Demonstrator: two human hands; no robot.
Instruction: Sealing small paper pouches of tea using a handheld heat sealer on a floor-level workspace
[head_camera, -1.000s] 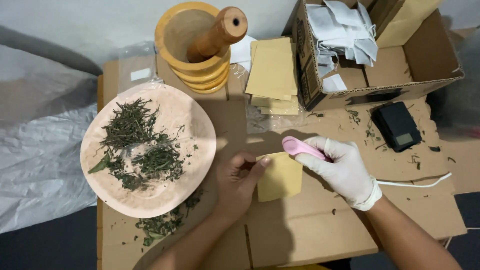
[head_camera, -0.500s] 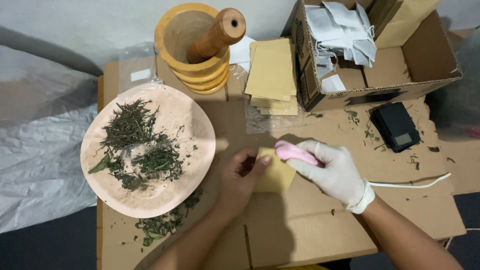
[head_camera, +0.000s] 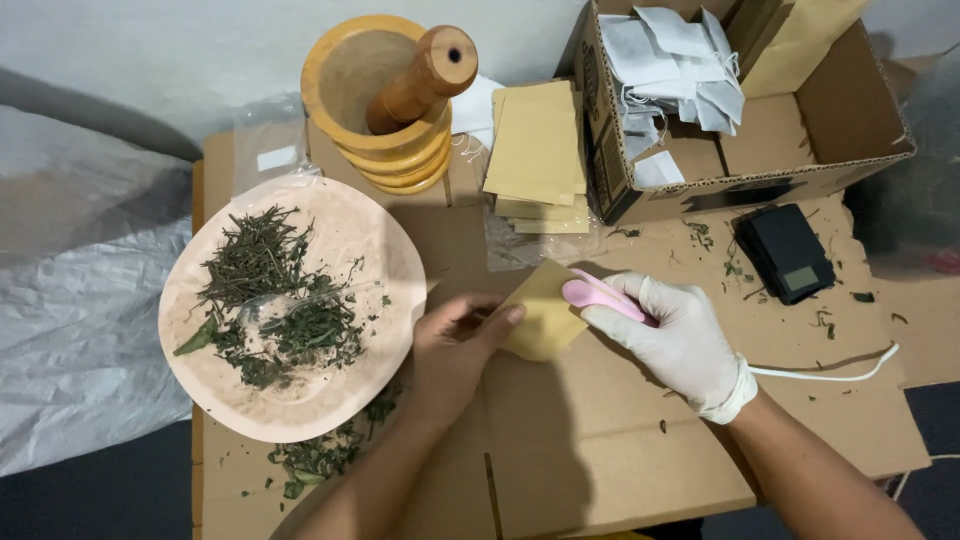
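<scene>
Left hand: the bare left hand (head_camera: 455, 345) lies on the cardboard (head_camera: 600, 450), fingers together and stretched, their tips pressing the left edge of a small tan paper pouch (head_camera: 545, 320).
Right hand: the gloved right hand (head_camera: 680, 335) has its fingers curled tight around a pink handheld sealer (head_camera: 595, 295), whose white cord (head_camera: 830, 372) trails off to the right.
Pouch: flat on the cardboard between the two hands; the sealer's tip sits on its upper right corner.
Left of the hands: a round wooden plate (head_camera: 395, 235) with dried green herbs (head_camera: 270, 300).
Behind: wooden mortar (head_camera: 345, 80) with pestle (head_camera: 420, 75), a stack of tan pouches (head_camera: 540, 140), a cardboard box (head_camera: 800, 150), a black pocket scale (head_camera: 790, 250).
</scene>
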